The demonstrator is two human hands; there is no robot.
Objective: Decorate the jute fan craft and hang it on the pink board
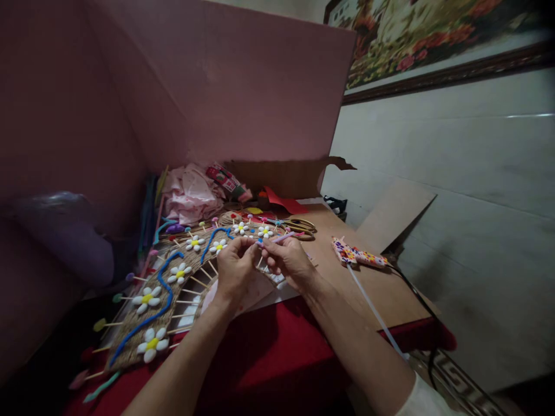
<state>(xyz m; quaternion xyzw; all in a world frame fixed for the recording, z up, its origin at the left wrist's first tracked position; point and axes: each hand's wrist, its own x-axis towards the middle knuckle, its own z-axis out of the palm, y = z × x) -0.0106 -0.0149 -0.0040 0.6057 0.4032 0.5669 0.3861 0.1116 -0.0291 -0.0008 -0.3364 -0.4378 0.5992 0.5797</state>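
My left hand and my right hand meet over the far right part of a twine-covered arch. Fingers of both are pinched together around a thin pale purple pipe cleaner, whose end sticks out past my right fingers. A bit of blue shows between the fingertips; its source is partly hidden. White flowers with yellow centres and wavy blue pipe cleaners lie on the arch. Wooden sticks with coloured tips stick out along its outer edge.
Gold-handled scissors and red paper lie beyond my hands. A patterned glue gun with a glue stick and dark cord rests on the brown board at right. Crumpled pink cloth is piled behind the arch.
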